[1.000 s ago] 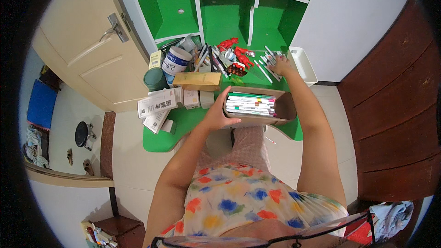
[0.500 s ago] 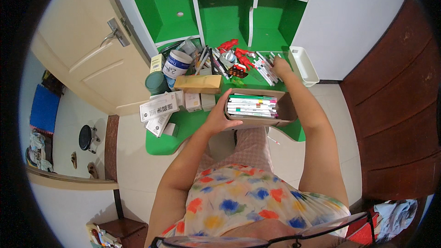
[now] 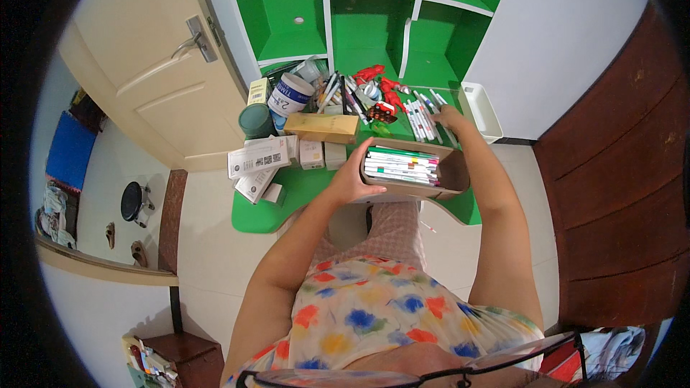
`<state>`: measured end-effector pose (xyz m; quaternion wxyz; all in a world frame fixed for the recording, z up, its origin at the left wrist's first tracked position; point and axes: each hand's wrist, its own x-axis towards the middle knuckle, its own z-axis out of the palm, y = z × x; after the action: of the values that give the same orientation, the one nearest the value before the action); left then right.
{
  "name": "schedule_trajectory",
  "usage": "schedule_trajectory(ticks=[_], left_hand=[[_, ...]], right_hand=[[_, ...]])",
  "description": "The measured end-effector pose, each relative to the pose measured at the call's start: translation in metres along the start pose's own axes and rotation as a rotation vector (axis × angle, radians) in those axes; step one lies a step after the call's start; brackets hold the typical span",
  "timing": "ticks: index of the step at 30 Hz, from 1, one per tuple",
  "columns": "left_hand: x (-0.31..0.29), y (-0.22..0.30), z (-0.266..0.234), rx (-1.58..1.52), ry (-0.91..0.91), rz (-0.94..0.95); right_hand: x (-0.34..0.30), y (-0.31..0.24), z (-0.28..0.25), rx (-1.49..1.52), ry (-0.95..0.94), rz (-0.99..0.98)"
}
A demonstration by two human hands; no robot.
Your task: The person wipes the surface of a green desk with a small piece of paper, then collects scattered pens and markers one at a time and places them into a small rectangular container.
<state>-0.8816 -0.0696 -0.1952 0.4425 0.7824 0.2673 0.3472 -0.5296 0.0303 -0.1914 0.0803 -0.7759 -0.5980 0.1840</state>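
My left hand [image 3: 351, 178] grips the left end of an open cardboard box [image 3: 453, 169] at the desk's front edge, thumb along the near side. Inside it lies a stack of white markers [image 3: 399, 167] with coloured ends; the box's right end shows bare cardboard. Beyond the box, a row of loose white markers [image 3: 420, 122] lies on the green desk [image 3: 251, 217]. My right hand [image 3: 454, 118] reaches past the box's right end to this row, its fingers closed on a marker [image 3: 438, 98]. How many markers it holds is partly hidden by the hand.
Red toy figures [image 3: 390, 91] and a small toy car [image 3: 381, 112] lie left of the markers. A gold box [image 3: 322, 128], white cartons [image 3: 259, 158] and a white-and-blue tub [image 3: 291, 93] crowd the left side. A white plastic basket [image 3: 480, 111] stands at the right edge, below green shelves [image 3: 366, 29].
My right hand has shifted slightly nearer along the loose markers, and its fingers have closed on one. The left hand still holds the box. The whole view has turned a little.
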Motion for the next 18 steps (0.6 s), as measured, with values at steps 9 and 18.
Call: schedule_trajectory(ticks=[9,18], left_hand=[[0.0,-0.018,0.004,-0.039,0.009,0.022],[-0.002,-0.003,0.001,0.091,0.023,-0.014]], right_hand=[[-0.047,-0.041,-0.048,0.385,-0.035,-0.088],[-0.149,-0.124,-0.077,0.018,-0.563,-0.394]])
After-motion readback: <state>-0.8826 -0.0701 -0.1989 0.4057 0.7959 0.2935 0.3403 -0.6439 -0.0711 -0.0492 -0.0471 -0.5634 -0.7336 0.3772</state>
